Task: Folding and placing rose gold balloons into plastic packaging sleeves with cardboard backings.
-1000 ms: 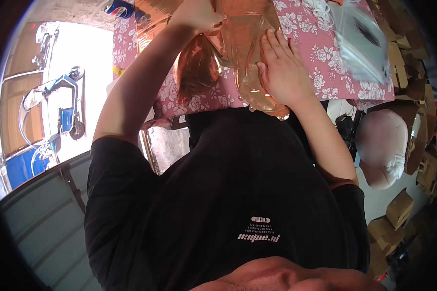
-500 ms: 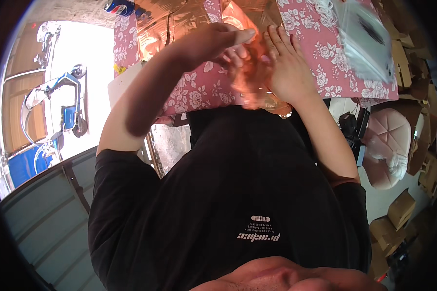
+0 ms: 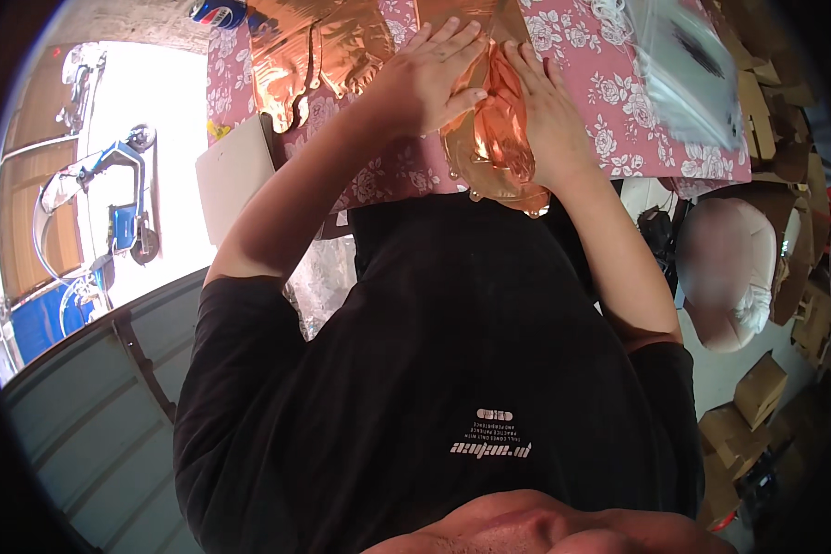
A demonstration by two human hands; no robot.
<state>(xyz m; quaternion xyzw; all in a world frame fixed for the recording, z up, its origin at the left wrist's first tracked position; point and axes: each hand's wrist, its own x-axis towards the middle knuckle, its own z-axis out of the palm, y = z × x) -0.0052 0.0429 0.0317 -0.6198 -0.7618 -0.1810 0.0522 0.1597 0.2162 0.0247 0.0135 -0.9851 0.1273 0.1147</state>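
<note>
Both hands lie flat on a shiny copper foil balloon [image 3: 497,138] at the near edge of the table with a pink floral cloth [image 3: 619,129]. Left hand [image 3: 429,78] is open, fingers spread, palm down on the left half of the balloon, not gripping. Right hand [image 3: 549,111] is open too, fingers together and stretched out, pressing the balloon's right side. The balloon is flattened and crinkled between the two hands, its lower end hanging just over the table edge toward the person's black shirt [image 3: 452,369]. More copper foil pieces [image 3: 314,55] lie on the cloth to the left of the balloon, apart from the hands. A clear plastic bag [image 3: 688,69] lies on the cloth to the right of the balloon, well apart. A white flat board [image 3: 234,175] leans below the table's left corner. Cardboard boxes [image 3: 757,388] sit on the floor right of the table. Scooter [image 3: 102,198] stands far left of the table, outdoors in bright light.
</note>
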